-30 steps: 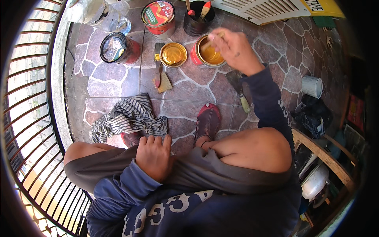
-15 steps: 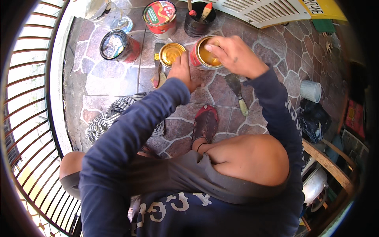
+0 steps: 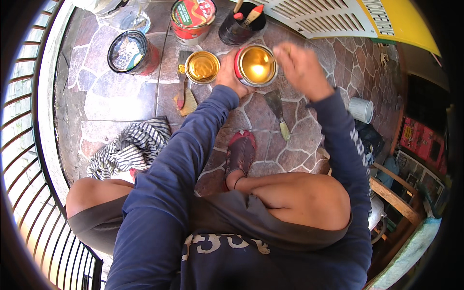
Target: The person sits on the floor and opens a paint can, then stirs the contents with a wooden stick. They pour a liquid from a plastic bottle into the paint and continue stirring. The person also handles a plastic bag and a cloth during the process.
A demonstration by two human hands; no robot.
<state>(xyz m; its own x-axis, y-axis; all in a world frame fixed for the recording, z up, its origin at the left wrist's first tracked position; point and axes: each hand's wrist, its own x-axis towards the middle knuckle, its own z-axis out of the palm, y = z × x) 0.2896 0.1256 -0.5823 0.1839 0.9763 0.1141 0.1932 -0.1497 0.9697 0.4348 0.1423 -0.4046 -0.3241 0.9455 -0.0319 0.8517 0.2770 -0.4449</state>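
An open paint can (image 3: 256,66) with a red side and a shiny gold inside stands on the stone-patterned tiles in front of me. My left hand (image 3: 233,77) is wrapped round its lower left side, partly hidden behind the can. Just beyond the can's right rim is my right hand (image 3: 304,70), fingers bent and blurred by motion; whether they hold anything does not show. Left of my left hand lies a shallow round gold tin (image 3: 202,67), possibly a lid. Beside it rests a paintbrush (image 3: 181,89) with a reddish handle. Nearer me on the right is a putty knife (image 3: 277,113).
Farther off stand a dark-rimmed bucket (image 3: 128,53), a red tub (image 3: 192,21) and a black pot (image 3: 241,26) holding brushes. A striped cloth (image 3: 133,147) lies at left by the railing (image 3: 36,130). A white cup (image 3: 360,110) lies at right; my foot (image 3: 240,152) is in the middle.
My left hand has moved right from the shallow tin to the paint can. My right hand has come out of the can's mouth and shifted right. The view has shifted slightly.
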